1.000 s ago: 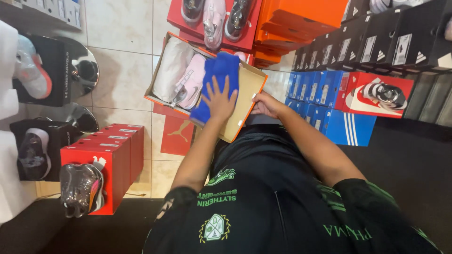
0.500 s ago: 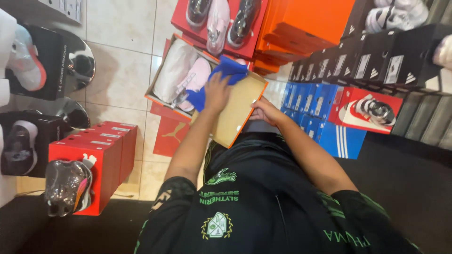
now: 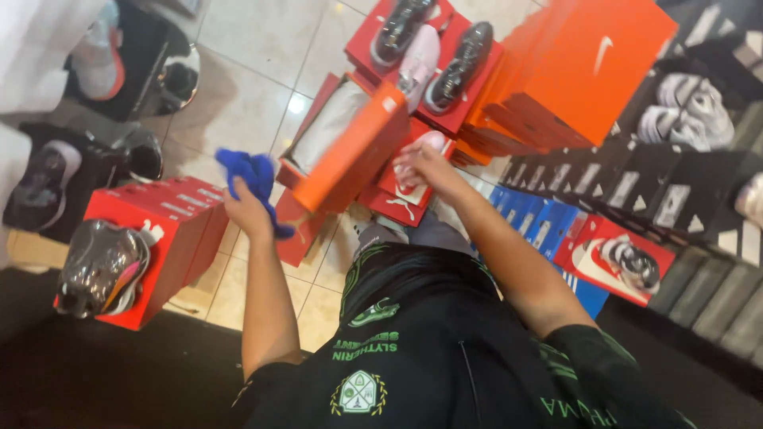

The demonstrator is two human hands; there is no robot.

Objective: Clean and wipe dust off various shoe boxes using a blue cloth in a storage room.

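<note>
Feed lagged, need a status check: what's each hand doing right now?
Left hand: closed on the blue cloth.
Right hand: holding the tilted orange shoebox from behind; exact grip cannot be told.

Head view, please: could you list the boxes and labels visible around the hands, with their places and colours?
Orange shoebox: centre, tilted, right hand beside it.
Blue cloth: in left hand.
Red boxes: left, stacked, wrapped shoe in front.
Orange box stack: upper right.
Blue boxes: right, white stripes.
Black boxes: far right, white labels.
</note>
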